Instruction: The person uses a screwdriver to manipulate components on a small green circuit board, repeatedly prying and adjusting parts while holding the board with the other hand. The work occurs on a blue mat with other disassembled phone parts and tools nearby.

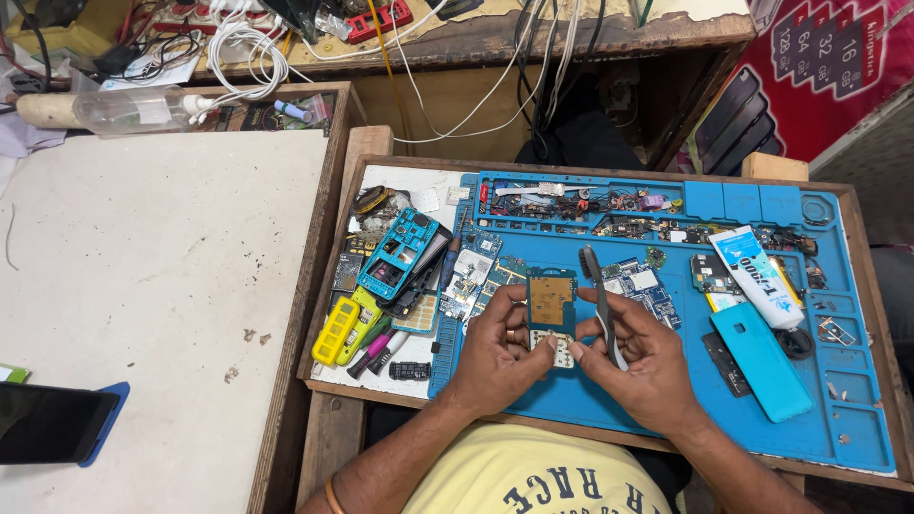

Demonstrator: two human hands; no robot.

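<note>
Board: we are holding the phone board [551, 306] upright over the blue mat [609, 400], long axis pointing away from us.
Left hand [500, 357]: pinching the board's lower edge.
Right hand [636, 366]: closing around the brush [600, 300], just right of the board.

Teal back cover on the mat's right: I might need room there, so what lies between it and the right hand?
In the head view, a dark flat phone part lies on the blue mat between the teal back cover and the right hand.

A single head-worn camera looks steeply down from above the person's chest; it faces forward across the blue repair mat [590, 400] at close range. The wooden tray [328, 286] fills mid-frame; a white tabletop [143, 286] lies left.
</note>
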